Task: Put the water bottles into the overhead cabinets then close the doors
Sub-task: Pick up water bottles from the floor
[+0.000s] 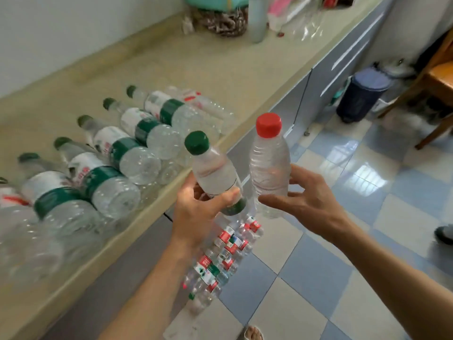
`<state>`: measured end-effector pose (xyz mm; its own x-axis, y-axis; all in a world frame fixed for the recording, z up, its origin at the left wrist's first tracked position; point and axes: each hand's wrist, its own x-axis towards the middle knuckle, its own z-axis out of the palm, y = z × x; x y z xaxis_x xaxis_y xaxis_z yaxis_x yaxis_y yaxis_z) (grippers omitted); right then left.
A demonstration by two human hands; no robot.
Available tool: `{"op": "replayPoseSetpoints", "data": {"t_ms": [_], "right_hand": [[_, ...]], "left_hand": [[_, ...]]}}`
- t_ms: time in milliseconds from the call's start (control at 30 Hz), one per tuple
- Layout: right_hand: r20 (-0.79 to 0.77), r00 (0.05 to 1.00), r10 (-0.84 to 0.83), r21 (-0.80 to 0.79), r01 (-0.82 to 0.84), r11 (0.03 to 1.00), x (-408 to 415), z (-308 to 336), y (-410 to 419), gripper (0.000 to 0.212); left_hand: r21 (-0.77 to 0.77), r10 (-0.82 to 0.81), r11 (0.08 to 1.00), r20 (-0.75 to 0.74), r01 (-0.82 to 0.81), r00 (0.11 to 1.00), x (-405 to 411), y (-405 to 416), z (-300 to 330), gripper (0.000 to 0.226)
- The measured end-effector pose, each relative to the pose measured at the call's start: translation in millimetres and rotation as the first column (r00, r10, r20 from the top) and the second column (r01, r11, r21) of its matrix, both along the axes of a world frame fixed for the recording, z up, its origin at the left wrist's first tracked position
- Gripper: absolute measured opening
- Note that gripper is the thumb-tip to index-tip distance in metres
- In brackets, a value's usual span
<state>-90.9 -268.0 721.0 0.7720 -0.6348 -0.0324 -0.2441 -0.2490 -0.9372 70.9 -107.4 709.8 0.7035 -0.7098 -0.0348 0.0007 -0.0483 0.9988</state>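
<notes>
Left hand: my left hand [196, 212] is wrapped round the lower body of the green-capped bottle [213, 173], thumb across the front, cap tilted up and away to the left.
Right hand: my right hand [304, 195] has fingers spread and only lightly curved against the red-capped bottle [269, 165]; thumb low on the near side, fingertips on the far side. I cannot tell whether it truly clasps the bottle or just steadies it.
Between the grips: the two bottles stand just beside each other, apart or barely touching; I cannot say which.
Below the grips: a shrink-wrapped pack of bottles [220, 253] lies on the floor [306, 278], which is glossy checked tile in blue-grey and cream. A toe shows at the bottom edge.
Left of the grips: the beige counter [147, 62] runs away diagonally; a row of green-capped bottles [117, 153] lies on it, bases toward the edge, caps toward the white wall.
Under the counter: grey cabinet fronts [343, 62].
Beyond the grips, far: a tall pale bottle [257, 18] stands at the counter's far end among blurred bags.
Right of the grips, far: a dark bin [362, 94] on the floor, and a wooden chair [438, 82] beside it.
</notes>
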Motion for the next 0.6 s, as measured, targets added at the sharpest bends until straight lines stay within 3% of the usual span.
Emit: {"op": "replayPoseSetpoints", "data": {"t_ms": [300, 600], "right_hand": [[0.157, 0.965, 0.21, -0.164, -0.184, 0.969, 63, 202, 43, 0.04], [0.355, 0.83, 0.431, -0.202, -0.382, 0.902, 182, 365, 142, 0.039]], "left_hand": [[-0.151, 0.267, 0.959, 0.213, -0.238, 0.94, 41, 71, 211, 0.055], [-0.38, 0.561, 0.818, 0.363, -0.432, 0.744, 119, 187, 396, 0.042]]}}
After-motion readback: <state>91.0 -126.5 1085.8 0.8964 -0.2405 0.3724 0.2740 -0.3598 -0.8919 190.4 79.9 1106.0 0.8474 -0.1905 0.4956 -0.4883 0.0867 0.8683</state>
